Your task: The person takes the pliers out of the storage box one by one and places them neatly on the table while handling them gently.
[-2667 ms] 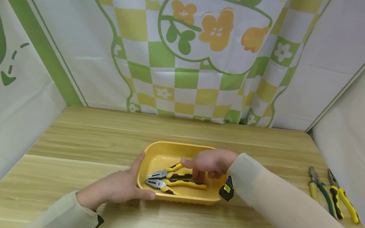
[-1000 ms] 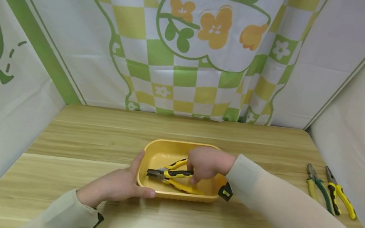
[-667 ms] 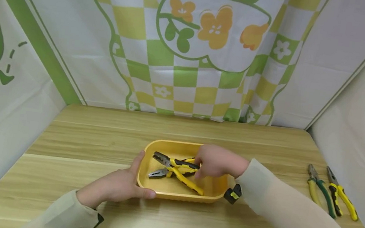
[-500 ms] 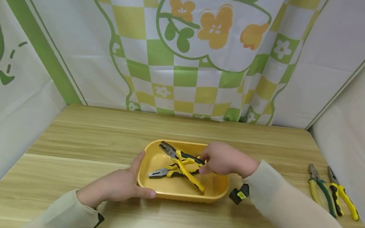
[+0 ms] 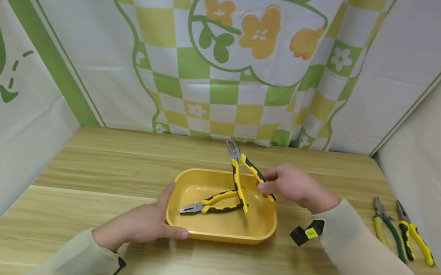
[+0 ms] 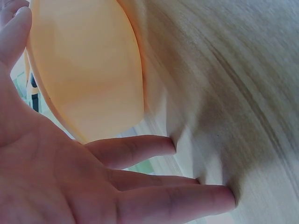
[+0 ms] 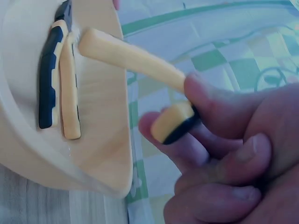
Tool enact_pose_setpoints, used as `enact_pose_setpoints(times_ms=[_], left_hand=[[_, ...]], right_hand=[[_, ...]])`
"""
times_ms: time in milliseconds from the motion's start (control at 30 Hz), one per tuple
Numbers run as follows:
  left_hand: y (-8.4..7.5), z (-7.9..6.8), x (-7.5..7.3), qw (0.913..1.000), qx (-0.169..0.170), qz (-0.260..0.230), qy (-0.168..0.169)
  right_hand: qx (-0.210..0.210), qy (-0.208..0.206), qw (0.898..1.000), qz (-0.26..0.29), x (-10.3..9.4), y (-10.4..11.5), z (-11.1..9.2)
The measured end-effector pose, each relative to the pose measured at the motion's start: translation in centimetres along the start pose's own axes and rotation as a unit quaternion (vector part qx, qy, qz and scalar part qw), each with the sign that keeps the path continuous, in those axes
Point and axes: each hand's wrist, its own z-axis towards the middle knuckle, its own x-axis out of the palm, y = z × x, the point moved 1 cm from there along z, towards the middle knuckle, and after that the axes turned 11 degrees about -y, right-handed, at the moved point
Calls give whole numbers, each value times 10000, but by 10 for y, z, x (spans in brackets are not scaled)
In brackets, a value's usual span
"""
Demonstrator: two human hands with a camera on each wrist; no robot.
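Note:
My right hand [image 5: 294, 185] pinches one handle of a pair of yellow-and-black combination pliers [image 5: 233, 151]. They are tilted with spread handles, the grey head up at the far rim of a yellow plastic box [image 5: 219, 238]. In the right wrist view, thumb and fingers meet on one handle, while the other handle [image 7: 135, 58] reaches over the box. A second pair of similar pliers [image 5: 193, 209] lies inside, head to the left. My left hand [image 5: 142, 223] rests against the box's left end, thumb along the near side. The left wrist view shows straight fingers [image 6: 177, 203] touching the table.
On the right of the wooden table [image 5: 115, 160] lie green-and-yellow-handled pliers [image 5: 392, 237] and, beside them, yellow-and-black long-nose pliers [image 5: 415, 240]. A patterned green, yellow and white cloth [image 5: 226, 96] hangs behind the table, with white walls on both sides.
My right hand has taken hold of the upper pliers and lifted them up and to the right, their head turning away from me. The left hand and the box have stayed put.

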Motion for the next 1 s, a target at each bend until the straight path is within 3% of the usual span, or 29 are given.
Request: enact_pose_setpoints(times_ms=[167,333,467,633,800,1000], left_hand=[[0,0,1,10000,19,-24,8],[1,0,1,10000,15,-7,-4],[2,1,0,10000,25,-20,-5],[2,1,0,10000,65,-47,-23],[2,1,0,10000,60,-55,-18],[2,1,1,10000,61,-56,-6]], right_hand=[[571,-378,9952,697,-15,-17,0],[970,-525,9826,1492,-32,-38,0],[1235,-626,9749,1742,-44,-57,-1],[1471,-664,9813,1051,-56,-78,-4],[1652,-589,9842,240,-54,-95,-6],[1780,-368,9832,150,-40,-106,-8]])
